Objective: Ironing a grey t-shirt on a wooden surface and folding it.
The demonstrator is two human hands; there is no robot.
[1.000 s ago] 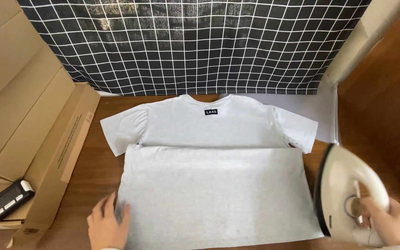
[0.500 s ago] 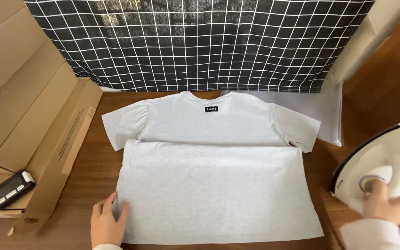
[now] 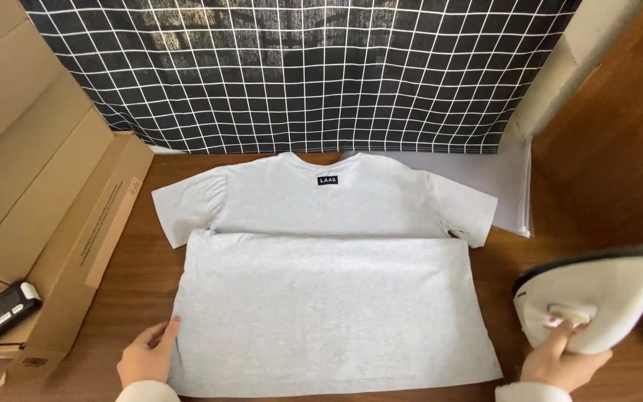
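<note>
Light grey T-shirt (image 3: 329, 298) flat, hem folded up; white iron (image 3: 597, 301) upended beside it.

Soft even daylight, faint shadows, sharp focus, slight wide-angle edge distortion

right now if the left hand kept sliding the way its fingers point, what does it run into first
The left hand points up and to the right, fingers at the lower left edge of the folded grey t-shirt. Going on, it would meet that shirt's folded layer first. Nothing else lies in that line.
</note>
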